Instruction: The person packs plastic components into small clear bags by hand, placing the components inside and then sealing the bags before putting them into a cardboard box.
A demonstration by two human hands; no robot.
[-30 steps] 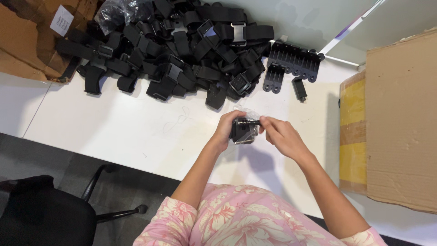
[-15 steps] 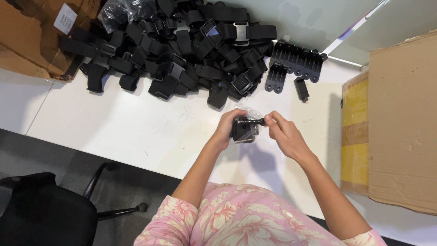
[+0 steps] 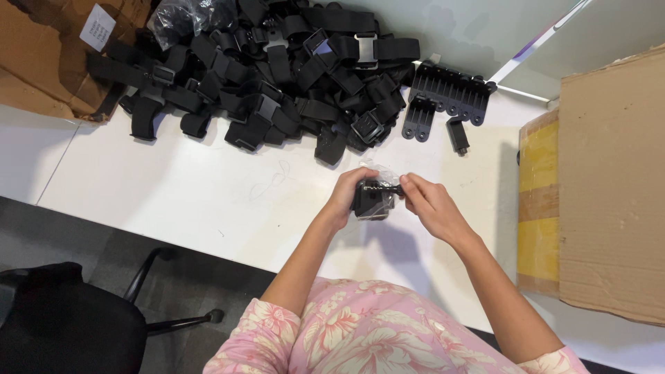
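Little has shifted since the earlier frames: our hands stay together over the white table (image 3: 173, 201), and the small black part (image 3: 374, 199) between them sits at much the same spot, a touch nearer the right-hand side than a second ago. Our left hand (image 3: 352, 190) is wrapped around the left side of the part, fingers curled over its top, gripping it. Our right hand (image 3: 424, 202) pinches a thin black piece that sticks out of the part's right side, thumb and forefinger closed on it. A bit of clear plastic wrap (image 3: 377, 170) shows just behind the part, touching it; we cannot tell whether it encloses the part.

We hold the part above the table, near its front edge and well short of the far edge. Along the far edge lies a big pile of black straps and buckles (image 3: 277, 76), running from the far left corner toward the middle. Just beside the pile's right end lies a black comb-like rack (image 3: 450, 90) with two small black pieces near it. A torn cardboard box (image 3: 41, 62) rests at the far left corner, and a large cardboard box (image 3: 609, 187) stands along the right edge. A black chair (image 3: 62, 325) stands off the front left of the table.
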